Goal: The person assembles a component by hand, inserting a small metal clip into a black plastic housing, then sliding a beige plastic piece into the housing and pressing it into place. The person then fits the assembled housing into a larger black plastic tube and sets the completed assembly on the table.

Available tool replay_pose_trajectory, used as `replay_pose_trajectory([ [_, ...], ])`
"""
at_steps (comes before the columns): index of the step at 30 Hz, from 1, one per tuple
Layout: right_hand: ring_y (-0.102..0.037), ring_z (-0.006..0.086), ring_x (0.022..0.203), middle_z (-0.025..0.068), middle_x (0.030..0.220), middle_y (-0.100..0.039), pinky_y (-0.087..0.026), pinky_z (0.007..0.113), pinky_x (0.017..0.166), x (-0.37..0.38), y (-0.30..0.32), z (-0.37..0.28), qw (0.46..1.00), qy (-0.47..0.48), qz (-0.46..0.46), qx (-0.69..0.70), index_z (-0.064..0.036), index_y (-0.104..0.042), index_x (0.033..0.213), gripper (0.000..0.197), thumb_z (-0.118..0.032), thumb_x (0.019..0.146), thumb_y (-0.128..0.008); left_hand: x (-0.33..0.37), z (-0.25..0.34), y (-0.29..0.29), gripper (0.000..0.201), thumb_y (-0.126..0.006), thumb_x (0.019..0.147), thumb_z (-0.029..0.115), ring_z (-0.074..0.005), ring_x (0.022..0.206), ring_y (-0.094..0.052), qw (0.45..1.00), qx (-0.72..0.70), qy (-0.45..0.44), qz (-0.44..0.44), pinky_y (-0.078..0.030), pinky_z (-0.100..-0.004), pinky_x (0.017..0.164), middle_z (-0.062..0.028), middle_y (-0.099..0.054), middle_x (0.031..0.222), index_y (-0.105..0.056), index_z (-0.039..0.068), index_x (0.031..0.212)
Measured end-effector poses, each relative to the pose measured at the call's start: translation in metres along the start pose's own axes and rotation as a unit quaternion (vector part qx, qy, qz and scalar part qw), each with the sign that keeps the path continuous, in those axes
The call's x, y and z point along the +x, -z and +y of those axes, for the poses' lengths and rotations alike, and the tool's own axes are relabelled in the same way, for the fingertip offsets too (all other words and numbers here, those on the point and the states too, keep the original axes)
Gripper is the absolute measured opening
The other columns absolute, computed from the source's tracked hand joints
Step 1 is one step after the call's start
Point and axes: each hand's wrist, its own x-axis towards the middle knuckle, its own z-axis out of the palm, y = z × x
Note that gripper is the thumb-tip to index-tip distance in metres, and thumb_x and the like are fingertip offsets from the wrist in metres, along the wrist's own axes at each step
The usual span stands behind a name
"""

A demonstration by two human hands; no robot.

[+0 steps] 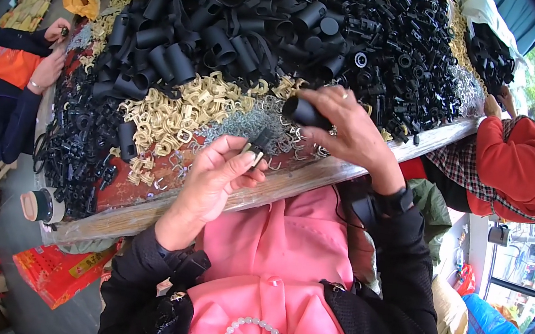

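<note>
My left hand (pixel 220 176) is closed in a pinch around a small black plastic part (pixel 256 148) with a pale gold piece at its lower end. To the right of it, my right hand (pixel 347 127) grips a black cylindrical tube (pixel 304 112) from above, its round end turned to the left. Both hands are over the table's near edge, a short gap between the two parts. Just beyond them lie a heap of pale gold clips (pixel 187 112) and a pile of small silver screws or springs (pixel 242 126); the exact kind is too small to tell.
Black cylinders (pixel 222 46) are heaped at the far middle, small black parts (pixel 395 69) at the right and more (pixel 76 155) at the left. The table's wooden edge (pixel 321 173) runs before me. People in orange (pixel 4 65) and red (pixel 521 166) work at either side.
</note>
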Motion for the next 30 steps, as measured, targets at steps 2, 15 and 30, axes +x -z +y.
replay_pose_trajectory([
  [2,-0.049,0.0309,0.095,0.0123,0.095,-0.054,-0.037,0.037,0.079,-0.012,0.007,-0.007,0.997,-0.003,-0.046,0.058,-0.0017,-0.050,0.109,0.043,-0.026,0.074,-0.059,0.000,0.006,-0.006,0.030,-0.057,0.081,0.013,-0.0111,0.065,-0.057,1.000,0.020,0.008,0.007,-0.049,-0.0189,0.056,-0.0096,-0.058,0.083,-0.049,-0.002,0.106],
  [15,-0.056,0.0197,0.082,0.0130,0.085,-0.059,-0.042,0.030,0.073,-0.047,-0.001,-0.038,0.937,-0.138,-0.094,0.307,0.0041,-0.053,0.101,0.046,-0.038,0.087,-0.040,-0.003,0.002,-0.024,0.029,-0.060,0.079,0.010,-0.0053,0.056,-0.049,0.982,0.172,0.054,-0.051,-0.041,-0.0166,0.048,-0.0027,-0.056,0.071,-0.053,-0.002,0.104],
  [30,-0.053,0.0146,0.074,0.0093,0.080,-0.057,-0.041,0.026,0.068,-0.069,-0.034,-0.056,0.907,-0.256,0.035,0.332,0.0035,-0.053,0.097,0.040,-0.028,0.093,-0.029,-0.004,-0.010,-0.034,0.036,-0.059,0.080,0.012,-0.0109,0.071,-0.058,0.977,0.187,0.092,-0.051,-0.048,-0.0197,0.065,-0.0091,-0.059,0.089,-0.049,-0.005,0.111],
])
